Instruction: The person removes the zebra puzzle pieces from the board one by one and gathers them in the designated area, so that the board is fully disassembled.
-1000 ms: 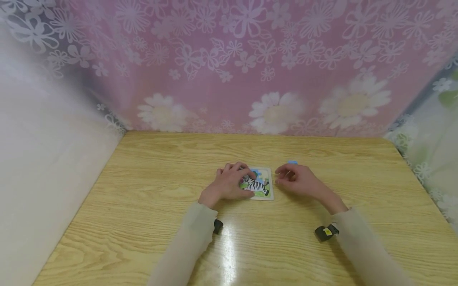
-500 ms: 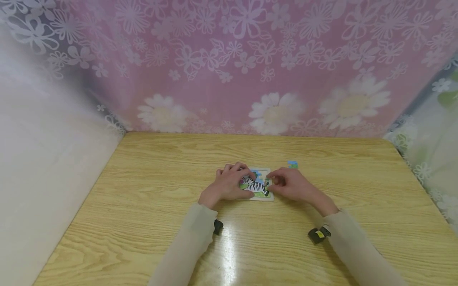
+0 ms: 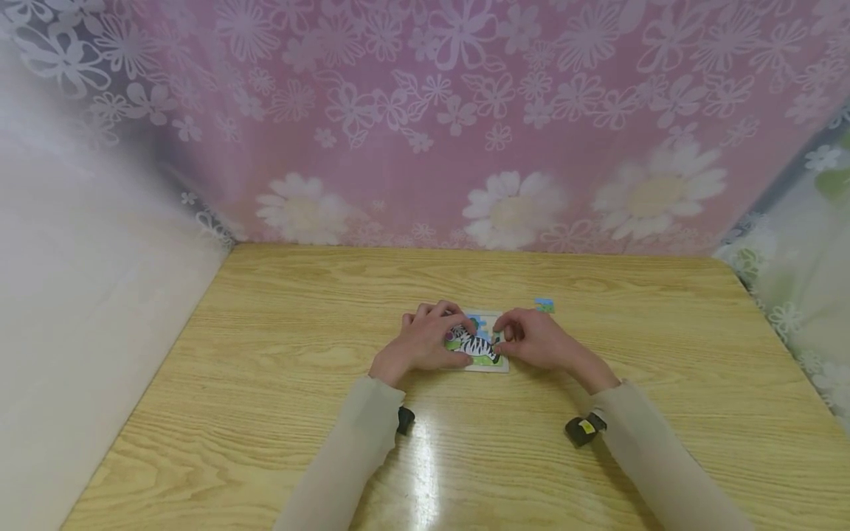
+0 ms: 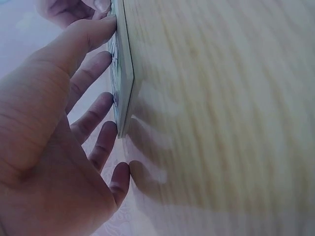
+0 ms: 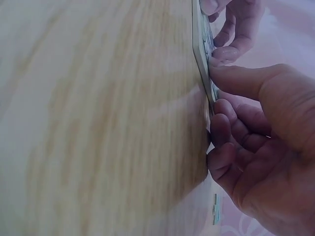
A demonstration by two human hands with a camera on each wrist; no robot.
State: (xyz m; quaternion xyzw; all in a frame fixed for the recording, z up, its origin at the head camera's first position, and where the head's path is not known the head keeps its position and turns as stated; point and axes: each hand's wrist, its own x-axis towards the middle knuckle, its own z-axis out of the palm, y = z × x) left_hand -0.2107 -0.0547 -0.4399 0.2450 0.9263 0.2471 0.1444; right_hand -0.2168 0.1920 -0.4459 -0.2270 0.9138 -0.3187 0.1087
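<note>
Left hand (image 3: 425,343) lay spread on the puzzle (image 3: 478,346); right hand (image 3: 541,341), narrow, contents unclear, probably needed light, level pressing there.

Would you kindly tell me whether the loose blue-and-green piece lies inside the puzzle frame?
No, the head view shows the loose piece on the table, outside the puzzle frame.

The puzzle (image 3: 482,361) shows a black-and-white striped zebra (image 3: 475,346) on green and blue; the loose piece (image 3: 544,304) is blue and green. Yellowish wood grain streaks the surface (image 3: 299,332); along its far edge, pink cloth (image 3: 398,169) carries white flowers (image 3: 511,210).
</note>
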